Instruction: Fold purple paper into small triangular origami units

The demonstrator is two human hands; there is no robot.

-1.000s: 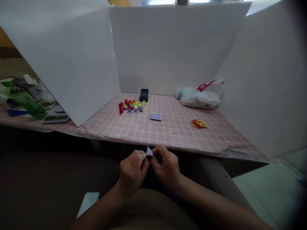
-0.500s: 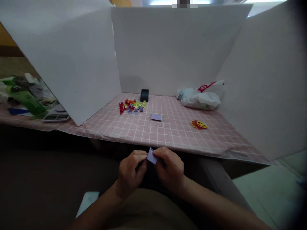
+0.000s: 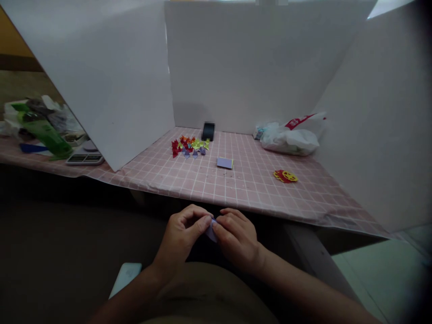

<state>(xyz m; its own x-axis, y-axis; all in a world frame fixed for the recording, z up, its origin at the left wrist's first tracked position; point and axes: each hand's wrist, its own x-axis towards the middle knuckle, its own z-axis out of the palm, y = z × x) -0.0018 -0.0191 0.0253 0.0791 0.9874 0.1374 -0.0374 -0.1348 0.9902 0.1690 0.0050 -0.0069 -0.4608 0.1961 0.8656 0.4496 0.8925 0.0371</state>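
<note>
Between my two hands, in front of the table edge and over my lap, is a small folded piece of purple paper (image 3: 211, 232). My left hand (image 3: 184, 234) pinches its upper left side between thumb and fingers. From the right, my right hand (image 3: 238, 236) grips the same paper with thumb and forefinger, covering part of it. On the table lies a stack of purple paper sheets (image 3: 224, 163) with a yellowish edge. Farther left sits a cluster of small folded paper pieces (image 3: 189, 146) in red, orange, yellow and purple.
Red and yellow cut-out discs (image 3: 285, 176) lie on the right of the pink checked tablecloth (image 3: 249, 189). A white plastic bag (image 3: 290, 139) rests behind them. White boards enclose the table. At left are a kitchen scale (image 3: 85, 158) and a green bottle (image 3: 47, 135). A white device (image 3: 125, 279) lies beside me.
The purple paper has been turned and is now more covered by my fingers. My left thumb has come up onto its top. The whole view has shifted slightly.
</note>
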